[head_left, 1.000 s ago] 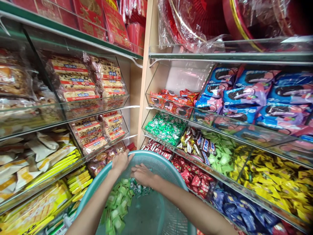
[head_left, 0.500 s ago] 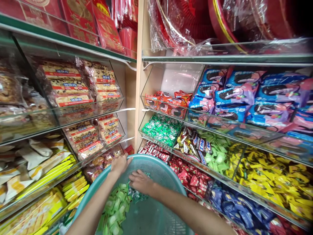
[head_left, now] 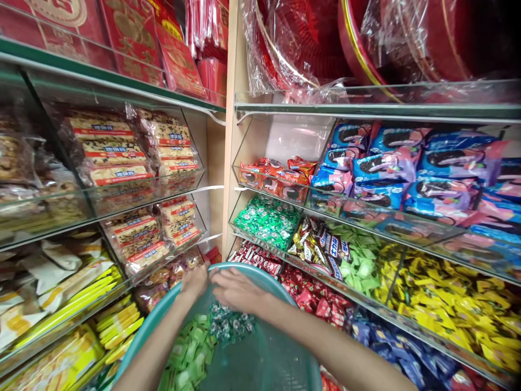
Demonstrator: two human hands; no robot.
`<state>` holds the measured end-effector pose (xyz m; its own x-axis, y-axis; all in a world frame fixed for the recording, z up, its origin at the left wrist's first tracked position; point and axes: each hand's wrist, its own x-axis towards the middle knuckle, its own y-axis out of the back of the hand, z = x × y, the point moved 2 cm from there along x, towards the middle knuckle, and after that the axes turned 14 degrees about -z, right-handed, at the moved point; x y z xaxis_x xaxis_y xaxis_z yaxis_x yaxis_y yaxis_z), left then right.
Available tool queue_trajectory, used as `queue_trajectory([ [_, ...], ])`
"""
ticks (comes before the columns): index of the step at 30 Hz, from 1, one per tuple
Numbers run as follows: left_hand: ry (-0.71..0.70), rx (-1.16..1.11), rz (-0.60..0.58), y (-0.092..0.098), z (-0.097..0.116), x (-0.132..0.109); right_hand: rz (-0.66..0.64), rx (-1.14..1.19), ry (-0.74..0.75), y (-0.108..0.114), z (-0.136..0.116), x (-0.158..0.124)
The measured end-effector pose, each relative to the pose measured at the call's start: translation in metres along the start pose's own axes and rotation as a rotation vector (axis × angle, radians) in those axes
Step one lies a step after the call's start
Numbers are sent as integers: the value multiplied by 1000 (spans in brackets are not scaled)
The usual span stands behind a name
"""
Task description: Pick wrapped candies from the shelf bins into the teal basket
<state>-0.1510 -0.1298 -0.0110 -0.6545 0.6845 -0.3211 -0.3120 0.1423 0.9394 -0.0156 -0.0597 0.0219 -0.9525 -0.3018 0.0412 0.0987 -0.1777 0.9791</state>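
Observation:
A large teal plastic basket [head_left: 280, 358] with a mesh wall is in front of me at the bottom of the head view. My left hand [head_left: 194, 281] is closed around its far left rim. My right hand [head_left: 236, 290] is inside, just below the far rim and close to the left hand, fingers loosely stretched; I see nothing held in it. Beneath it lies a heap of dark green wrapped candies [head_left: 232, 325]. Light green wrapped candies [head_left: 189, 350] lie beside these, on the left. My forearms hide parts of the basket.
Glass-fronted shelves meet at a wooden corner post [head_left: 232, 125]. Green candies [head_left: 266, 221], yellow candies [head_left: 448, 304] and blue cookie packs [head_left: 382, 163] fill bins on the right. Wrapped crisp bars [head_left: 118, 157] stand on the left, red envelopes [head_left: 130, 38] above.
My right hand has risen from the dark green candies toward the far rim, leaving them more exposed. My left hand stays on the rim. The view has tilted slightly upward.

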Motion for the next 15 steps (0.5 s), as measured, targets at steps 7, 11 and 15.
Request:
queue_trajectory([
  [7,11,-33,-3,1,1,0,129,39,-506,69,103,-5],
  [11,9,-31,1,3,1,-1,133,98,-786,68,147,-10],
  [15,3,-34,-3,3,1,-1,128,107,-728,59,155,-2],
])
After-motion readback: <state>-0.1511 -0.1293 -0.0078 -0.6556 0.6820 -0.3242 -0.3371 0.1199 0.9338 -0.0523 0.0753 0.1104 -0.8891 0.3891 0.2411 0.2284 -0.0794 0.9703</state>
